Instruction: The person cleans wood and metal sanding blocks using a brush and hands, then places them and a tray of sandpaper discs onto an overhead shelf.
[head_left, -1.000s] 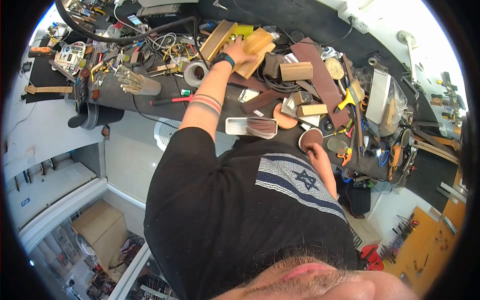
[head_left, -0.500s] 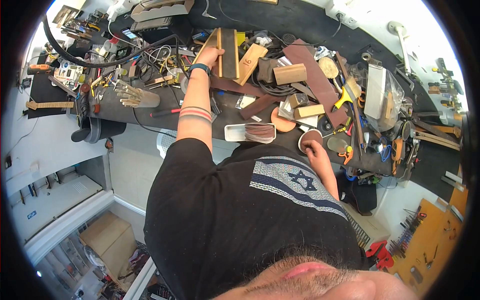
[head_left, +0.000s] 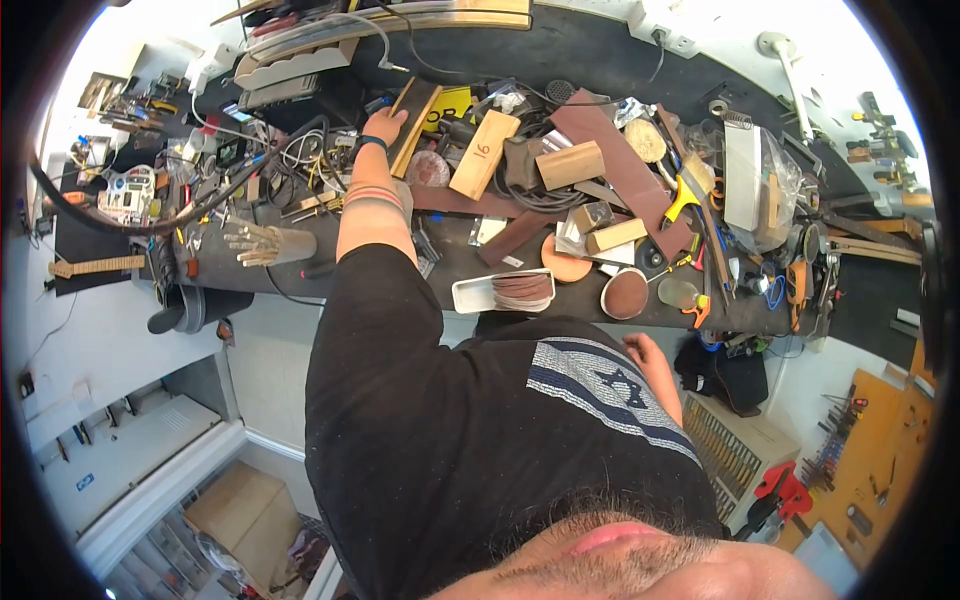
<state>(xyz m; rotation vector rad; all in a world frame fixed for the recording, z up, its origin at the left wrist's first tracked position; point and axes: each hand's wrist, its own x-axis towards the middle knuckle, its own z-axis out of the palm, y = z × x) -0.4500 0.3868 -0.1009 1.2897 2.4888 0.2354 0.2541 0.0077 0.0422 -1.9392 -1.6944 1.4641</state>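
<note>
My left hand (head_left: 386, 126) grips the near left edge of a long wooden block with a dark face (head_left: 414, 112), tilted at the back of the bench. Just right of it lie a yellow sign (head_left: 447, 108) and a wooden block marked 16 (head_left: 484, 155). A round reddish disc (head_left: 428, 169) sits below the held block. My right hand (head_left: 648, 352) is by my shirt below the bench edge, fingers loosely bent and apart, with nothing visible in it. Nearest to it is a round brown disc (head_left: 626, 294). A white tray (head_left: 470, 295) holds brown sanding discs (head_left: 522, 291).
Cables (head_left: 300, 150) and a cup of wooden sticks (head_left: 290, 246) are on the left. Wooden blocks (head_left: 570, 165), a long brown strip (head_left: 625, 175), a yellow-handled brush (head_left: 682, 200) and a jar (head_left: 677, 293) crowd the right. A thick black hose (head_left: 110, 225) hangs at the left.
My left hand has moved left with the dark-faced block, uncovering the yellow sign and the reddish disc. My right hand has let go of the round brown disc and dropped toward my body.
</note>
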